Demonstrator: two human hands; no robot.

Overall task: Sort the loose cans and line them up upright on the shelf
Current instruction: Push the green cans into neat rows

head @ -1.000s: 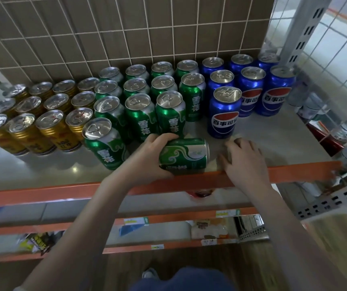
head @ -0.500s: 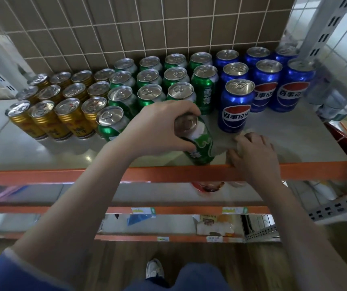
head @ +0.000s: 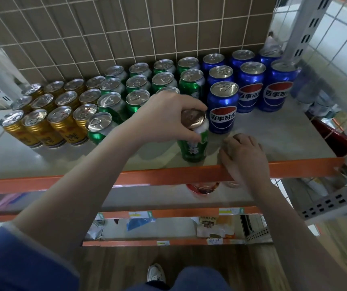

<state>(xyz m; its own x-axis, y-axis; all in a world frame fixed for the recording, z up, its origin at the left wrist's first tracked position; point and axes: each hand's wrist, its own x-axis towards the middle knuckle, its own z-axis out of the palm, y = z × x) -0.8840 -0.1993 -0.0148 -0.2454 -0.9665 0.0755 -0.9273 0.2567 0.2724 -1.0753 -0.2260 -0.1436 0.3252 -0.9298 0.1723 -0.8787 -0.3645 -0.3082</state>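
My left hand (head: 164, 118) grips the top rim of a green can (head: 193, 147), which stands upright near the front edge of the shelf (head: 283, 135). Behind it stand rows of green cans (head: 139, 85), with gold cans (head: 63, 124) to the left and blue cans (head: 223, 108) to the right, all upright. My right hand (head: 241, 156) rests on the shelf beside the green can, fingers curled, holding nothing that I can see.
An orange rail (head: 63, 181) runs along the shelf's front. A wire grid (head: 105, 28) backs the shelf before a tiled wall. A grey upright post (head: 302, 28) and wire side panel close the right. Lower shelves (head: 168, 227) hold packets.
My left hand has turned the green can from lying on its side to standing upright at the shelf front. My right hand has stayed beside it.
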